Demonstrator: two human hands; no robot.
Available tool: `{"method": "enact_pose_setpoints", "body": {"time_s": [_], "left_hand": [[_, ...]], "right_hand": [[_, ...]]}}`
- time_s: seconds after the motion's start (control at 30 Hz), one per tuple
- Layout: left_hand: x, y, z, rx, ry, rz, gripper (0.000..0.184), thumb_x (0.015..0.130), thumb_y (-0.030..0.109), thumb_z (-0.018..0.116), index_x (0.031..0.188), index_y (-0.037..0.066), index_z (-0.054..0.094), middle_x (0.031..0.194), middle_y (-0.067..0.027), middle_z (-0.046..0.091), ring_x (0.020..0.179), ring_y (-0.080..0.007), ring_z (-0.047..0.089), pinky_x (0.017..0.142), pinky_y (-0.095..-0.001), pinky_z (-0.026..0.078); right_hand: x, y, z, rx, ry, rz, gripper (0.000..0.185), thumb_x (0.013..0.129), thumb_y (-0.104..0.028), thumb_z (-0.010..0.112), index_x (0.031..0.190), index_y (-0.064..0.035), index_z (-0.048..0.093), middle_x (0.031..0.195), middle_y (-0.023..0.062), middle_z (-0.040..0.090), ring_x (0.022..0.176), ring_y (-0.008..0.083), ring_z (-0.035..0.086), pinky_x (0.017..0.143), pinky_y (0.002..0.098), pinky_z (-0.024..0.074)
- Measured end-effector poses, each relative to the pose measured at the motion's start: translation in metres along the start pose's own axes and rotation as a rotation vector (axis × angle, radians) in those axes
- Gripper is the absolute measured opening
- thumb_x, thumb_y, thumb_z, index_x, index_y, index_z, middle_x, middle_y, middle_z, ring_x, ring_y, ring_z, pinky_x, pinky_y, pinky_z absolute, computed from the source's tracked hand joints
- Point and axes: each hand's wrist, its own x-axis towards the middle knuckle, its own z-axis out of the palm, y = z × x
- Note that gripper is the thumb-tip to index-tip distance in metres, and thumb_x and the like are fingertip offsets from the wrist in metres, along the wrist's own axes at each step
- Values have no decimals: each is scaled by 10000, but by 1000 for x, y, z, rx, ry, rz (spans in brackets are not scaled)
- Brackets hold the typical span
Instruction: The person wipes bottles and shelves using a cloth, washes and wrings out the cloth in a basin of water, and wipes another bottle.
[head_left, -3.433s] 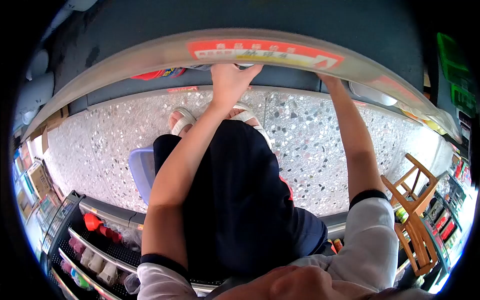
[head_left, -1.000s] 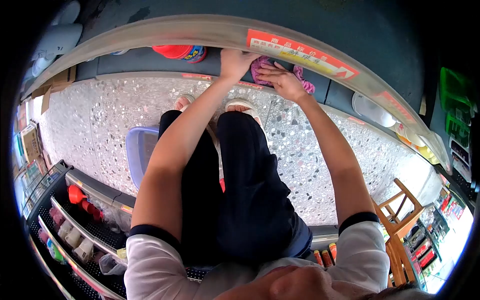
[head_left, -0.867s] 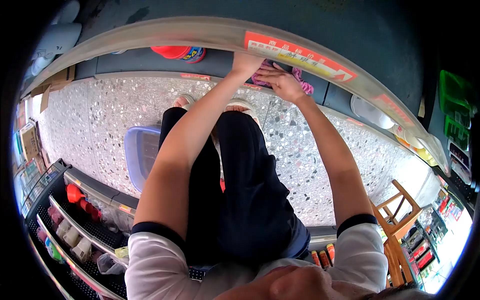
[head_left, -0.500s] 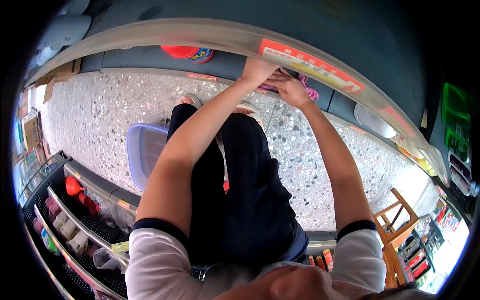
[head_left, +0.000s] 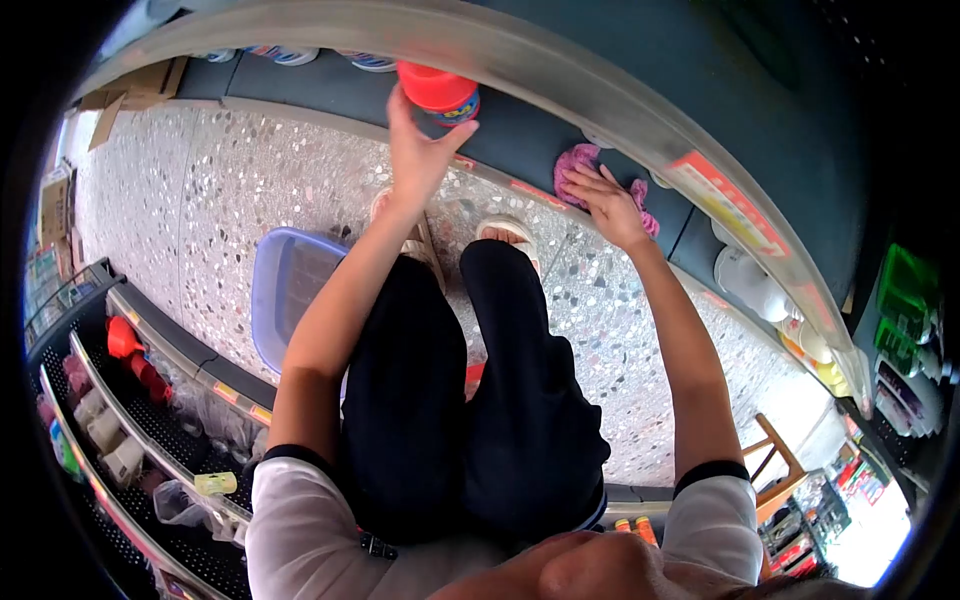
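Observation:
My left hand (head_left: 420, 158) reaches to a red-capped bottle (head_left: 440, 92) standing on the dark lower shelf (head_left: 520, 140). Its thumb and fingers are spread on either side of the bottle's near end; whether they touch it I cannot tell. The bottle's top is partly hidden by the upper shelf's edge. Farther right, my right hand (head_left: 608, 203) presses a bunched pink cloth (head_left: 576, 172) onto the same shelf, fingers over it. Cloth shows on both sides of that hand.
A clear-edged upper shelf (head_left: 560, 65) curves above both hands. White bowls (head_left: 745, 280) stand to the right on the lower shelf, and white containers (head_left: 285, 55) to the left. A purple-rimmed basin (head_left: 262, 300) sits on the speckled floor beside my legs. Behind are stocked shelves (head_left: 150, 390) and a wooden stool (head_left: 785, 465).
My left hand has left the right hand's side and moved left to the red-capped bottle. The right hand stays with the pink cloth, which now shows more. The view has shifted.

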Motion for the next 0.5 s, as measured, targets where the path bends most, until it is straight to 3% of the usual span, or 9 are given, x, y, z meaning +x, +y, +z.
{"method": "enact_pose_setpoints", "body": {"time_s": [0.03, 0.17, 0.27, 0.5], "left_hand": [[3, -3, 4, 2, -3, -47, 811, 627, 155, 861, 1271, -8, 395, 1189, -163, 562, 1093, -232, 559, 938, -347, 432], [14, 2, 13, -30, 36, -88, 709, 624, 188, 859, 1188, 1, 472, 1057, -155, 633, 963, -246, 630, 837, -334, 491], [18, 4, 26, 23, -53, -120, 696, 617, 192, 862, 1171, -4, 489, 1064, -164, 632, 972, -241, 628, 838, -338, 490], [21, 13, 70, 102, -223, -41, 712, 558, 221, 862, 1145, 36, 504, 1034, -180, 615, 981, -380, 581, 852, -415, 473]], "right_hand": [[1, -1, 0, -6, 8, -12, 433, 815, 68, 492, 1168, -133, 642, 1309, 66, 554, 1286, 241, 451, 1130, 437, 249], [3, -7, -2, -36, 21, -14, 436, 792, 101, 481, 1129, -106, 663, 1281, 62, 575, 1275, 237, 459, 1097, 362, 328], [6, -8, -3, -77, 15, -32, 435, 784, 98, 485, 1127, -104, 664, 1277, 69, 576, 1267, 243, 468, 1106, 384, 313], [5, -8, -3, -80, 3, -24, 446, 785, 89, 491, 1150, -111, 650, 1277, 78, 575, 1266, 251, 469, 1115, 428, 285]]}}
